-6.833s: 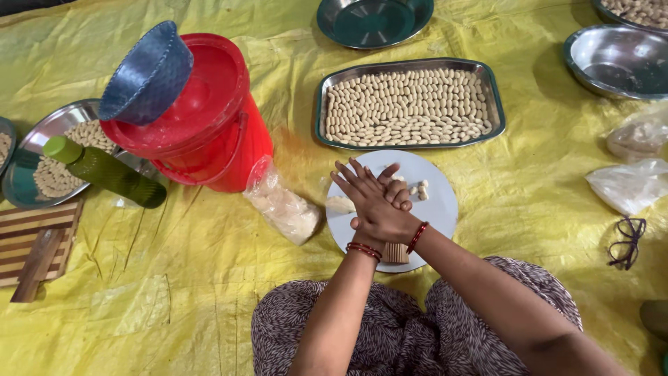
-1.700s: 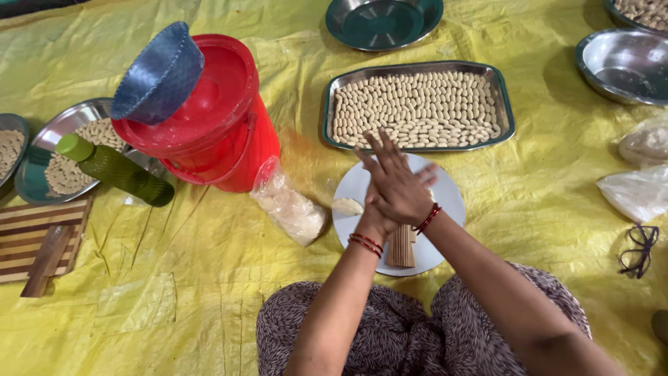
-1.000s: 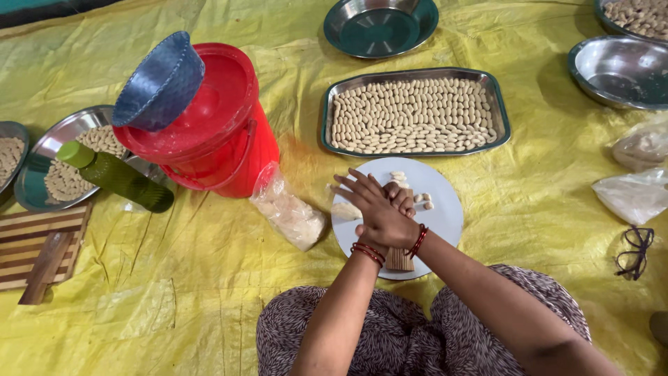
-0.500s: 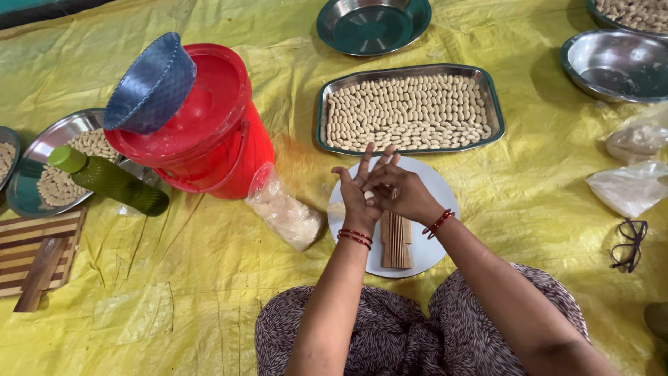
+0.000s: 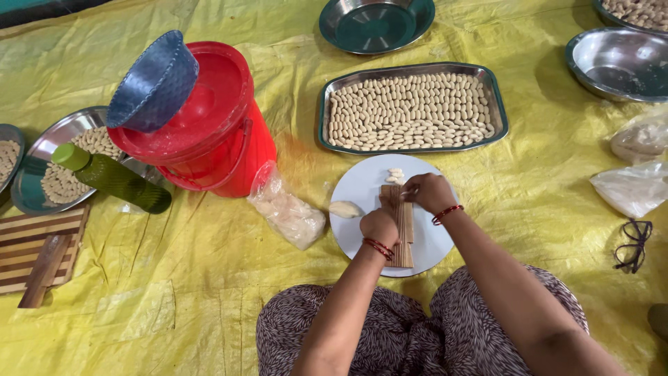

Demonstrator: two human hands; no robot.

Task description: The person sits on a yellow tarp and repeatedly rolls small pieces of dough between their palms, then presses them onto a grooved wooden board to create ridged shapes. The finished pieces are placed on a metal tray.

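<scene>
A white round plate (image 5: pixel 362 188) lies on the yellow sheet in front of my knees. A ridged wooden board (image 5: pixel 402 244) lies on it. My left hand (image 5: pixel 378 225) rests on the board's left edge with fingers curled. My right hand (image 5: pixel 428 192) pinches something small at the board's top end; I cannot make out what it is. A lump of pale dough (image 5: pixel 346 209) sits on the plate's left edge. A few shaped dough pieces (image 5: pixel 394 175) lie at the plate's far side.
A steel tray (image 5: pixel 413 109) full of shaped pieces lies beyond the plate. A red bucket (image 5: pixel 216 139) with a blue bowl (image 5: pixel 153 83) on top stands left, beside a green bottle (image 5: pixel 111 177), a plastic bag (image 5: pixel 289 212) and steel plates. Eyeglasses (image 5: pixel 632 244) lie right.
My hands were pressed together, rolling palm against palm above the plate. They have now come apart and dropped onto the wooden board.
</scene>
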